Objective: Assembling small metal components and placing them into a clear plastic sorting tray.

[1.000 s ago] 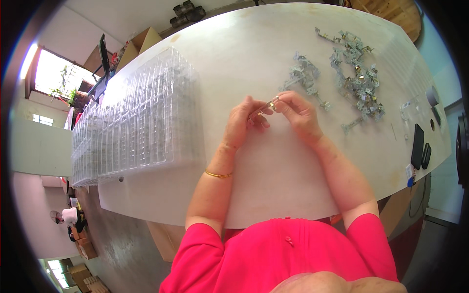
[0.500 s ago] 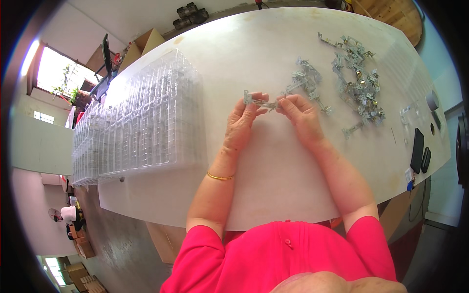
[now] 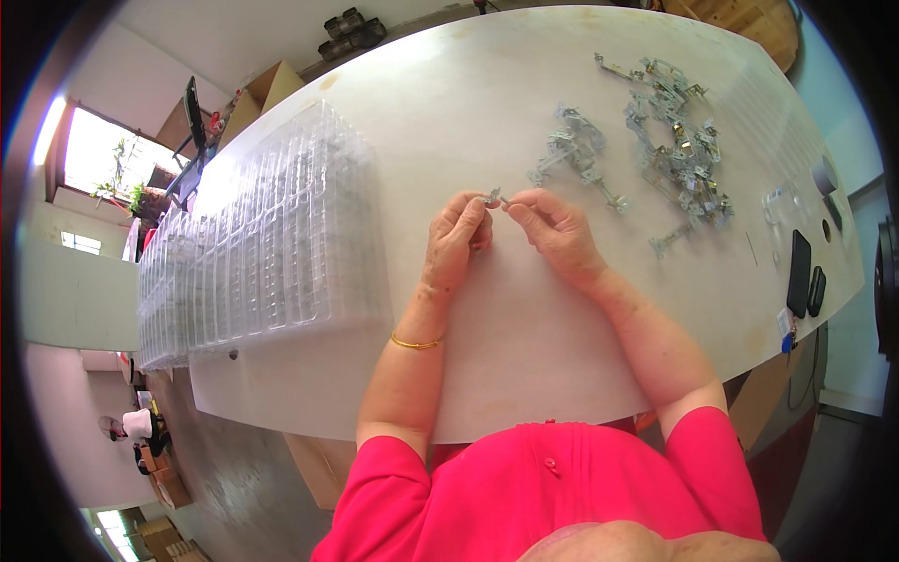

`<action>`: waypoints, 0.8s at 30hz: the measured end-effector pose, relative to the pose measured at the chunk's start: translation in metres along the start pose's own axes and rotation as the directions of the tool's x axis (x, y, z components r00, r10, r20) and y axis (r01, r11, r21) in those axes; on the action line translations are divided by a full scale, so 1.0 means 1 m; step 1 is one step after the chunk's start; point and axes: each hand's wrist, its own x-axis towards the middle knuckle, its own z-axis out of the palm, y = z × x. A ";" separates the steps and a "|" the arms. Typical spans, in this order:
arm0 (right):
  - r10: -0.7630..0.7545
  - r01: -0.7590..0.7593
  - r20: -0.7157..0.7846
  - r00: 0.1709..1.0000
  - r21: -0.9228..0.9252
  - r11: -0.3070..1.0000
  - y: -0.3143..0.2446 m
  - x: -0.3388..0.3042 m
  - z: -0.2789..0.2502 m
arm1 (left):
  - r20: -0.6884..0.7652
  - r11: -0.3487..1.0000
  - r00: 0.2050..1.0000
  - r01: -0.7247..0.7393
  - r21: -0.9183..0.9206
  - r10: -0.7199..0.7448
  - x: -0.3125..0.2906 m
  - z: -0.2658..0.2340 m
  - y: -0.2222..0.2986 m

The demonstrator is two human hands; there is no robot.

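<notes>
Over the middle of the white table, my left hand (image 3: 457,234) is closed around a small metal bracket (image 3: 493,195), most of which its fingers cover. My right hand (image 3: 556,234) faces it closely, thumb and forefinger pinched by the bracket's end; what they grip, if anything, is too small to make out. Just beyond my right hand lies a small heap of similar grey metal brackets (image 3: 573,150). A larger pile of metal brackets (image 3: 682,155), some with brass-coloured parts, spreads farther right.
Tall stacks of clear plastic trays (image 3: 272,225) fill the table's left side. At the right edge lie a black phone (image 3: 799,272), a smaller black object (image 3: 817,291), a roll of tape (image 3: 824,175) and a thin rod (image 3: 751,249). A cardboard box (image 3: 273,86) stands behind the trays.
My hands have drawn closer together. The bracket, earlier stretched lengthwise between them, has turned and sits mostly inside my left hand. The view has shifted slightly.
</notes>
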 end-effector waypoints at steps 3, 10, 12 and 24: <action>-0.034 0.034 -0.007 0.999 -0.037 0.999 0.002 0.000 0.000 | 0.021 0.998 1.000 -0.022 0.051 0.021 0.000 0.001 -0.002; -0.026 0.026 -0.001 1.000 -0.127 0.992 0.002 0.001 -0.002 | -0.039 0.972 0.997 -0.061 0.226 0.071 -0.002 0.001 -0.001; -0.063 0.062 -0.004 0.998 -0.158 0.985 0.002 0.000 -0.002 | -0.059 0.951 0.992 -0.091 0.296 0.113 -0.002 0.001 -0.002; -0.075 0.075 0.005 0.997 -0.154 0.985 0.003 0.001 -0.002 | -0.101 0.940 0.986 -0.093 0.329 0.133 -0.001 0.003 -0.003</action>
